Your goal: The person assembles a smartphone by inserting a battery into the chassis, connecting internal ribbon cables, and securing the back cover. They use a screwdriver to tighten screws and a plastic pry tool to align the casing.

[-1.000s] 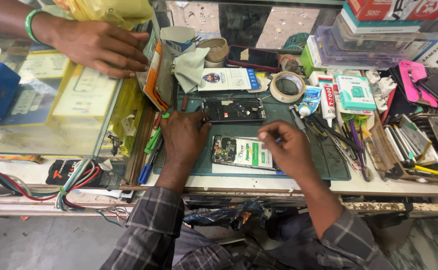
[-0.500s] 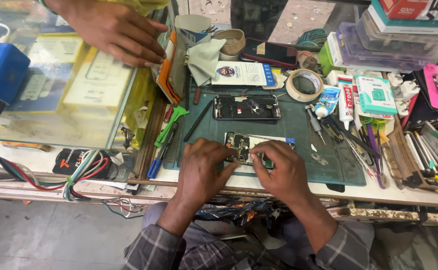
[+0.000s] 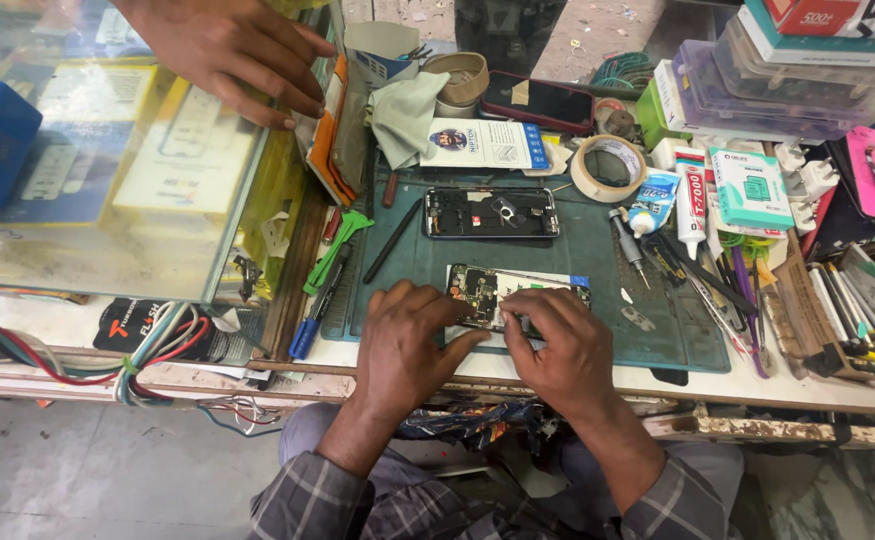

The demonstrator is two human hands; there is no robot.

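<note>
Head view: another person's hand was spread flat on the glass counter top at far left. On the dark green rubber work mat, the left hand was pressed with bent fingers on a thin opened phone body with exposed circuit board. The right hand was pinched at its lower edge; whether a tool was held could not be told. Judged light, stiff, fragile; best held by the edges.

You are at a phone repair shop counter: a green work mat, an opened phone, tape roll, glue tubes, and a glass display case.
</note>
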